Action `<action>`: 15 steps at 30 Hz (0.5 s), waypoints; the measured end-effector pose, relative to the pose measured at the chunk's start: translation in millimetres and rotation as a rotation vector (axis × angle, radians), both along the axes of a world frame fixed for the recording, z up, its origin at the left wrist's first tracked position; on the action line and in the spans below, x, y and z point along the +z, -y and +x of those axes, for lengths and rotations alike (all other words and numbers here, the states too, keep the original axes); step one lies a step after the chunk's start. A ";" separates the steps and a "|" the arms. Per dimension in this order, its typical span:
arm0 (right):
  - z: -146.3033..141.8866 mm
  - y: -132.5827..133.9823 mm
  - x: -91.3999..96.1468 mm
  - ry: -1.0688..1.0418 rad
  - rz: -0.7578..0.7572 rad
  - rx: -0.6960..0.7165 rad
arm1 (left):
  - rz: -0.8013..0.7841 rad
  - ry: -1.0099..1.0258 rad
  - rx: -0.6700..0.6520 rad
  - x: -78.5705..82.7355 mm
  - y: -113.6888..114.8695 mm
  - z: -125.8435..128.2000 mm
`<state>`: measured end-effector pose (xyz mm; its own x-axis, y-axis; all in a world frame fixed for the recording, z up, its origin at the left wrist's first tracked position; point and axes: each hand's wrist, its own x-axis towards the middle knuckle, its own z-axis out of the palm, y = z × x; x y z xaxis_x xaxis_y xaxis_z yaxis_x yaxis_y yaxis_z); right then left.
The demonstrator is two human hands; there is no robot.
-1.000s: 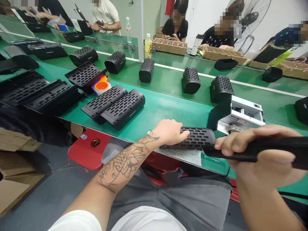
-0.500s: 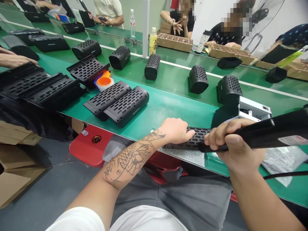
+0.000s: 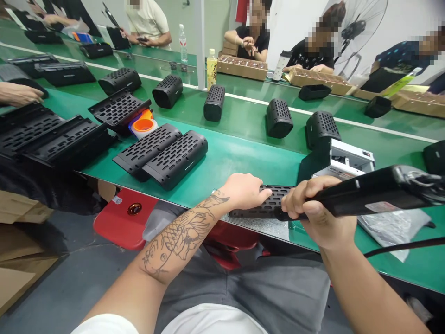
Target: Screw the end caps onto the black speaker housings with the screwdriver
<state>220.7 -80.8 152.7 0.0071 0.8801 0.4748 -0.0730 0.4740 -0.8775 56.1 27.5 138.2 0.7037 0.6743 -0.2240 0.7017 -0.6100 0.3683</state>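
Observation:
My left hand [image 3: 244,192] is closed over the left end of a black perforated housing [image 3: 274,200], with its thumb lying across the slotted face. The housing lies at the table's front edge on a pale, glittery-looking mat [image 3: 269,226]. My right hand [image 3: 325,213] is wrapped round a black electric screwdriver [image 3: 368,192], tilted with its back end up to the right. Its front end is at the right part of the housing; my fingers partly hide that spot, so the tip cannot be made out. Two black slotted housings [image 3: 179,160] lie side by side to the left.
A white and black screw feeder box [image 3: 351,155] stands behind my right hand, a clear plastic bag [image 3: 392,227] to its right. An orange tape roll [image 3: 144,124] sits beside open black shells [image 3: 66,139]. Black speakers [image 3: 280,118] line the green belt. A co-worker's hand [image 3: 21,93] is at left.
The view has shifted slightly, so more of the screwdriver's back end shows. Both hands keep their grip, with the screwdriver still at the housing.

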 end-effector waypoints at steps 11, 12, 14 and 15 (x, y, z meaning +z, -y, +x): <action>143.2 -41.9 6.0 0.116 0.349 -0.975 | -0.061 0.020 0.116 -3.3 11.7 5.0; 150.8 -43.8 0.3 0.134 0.328 -0.976 | -0.068 0.021 0.121 -3.1 12.8 5.4; 154.1 -39.9 -9.3 0.163 0.280 -0.941 | -0.082 0.022 0.121 -2.2 12.0 4.1; 151.5 -34.7 -12.0 0.185 0.261 -0.925 | -0.093 0.021 0.112 -1.6 9.9 2.1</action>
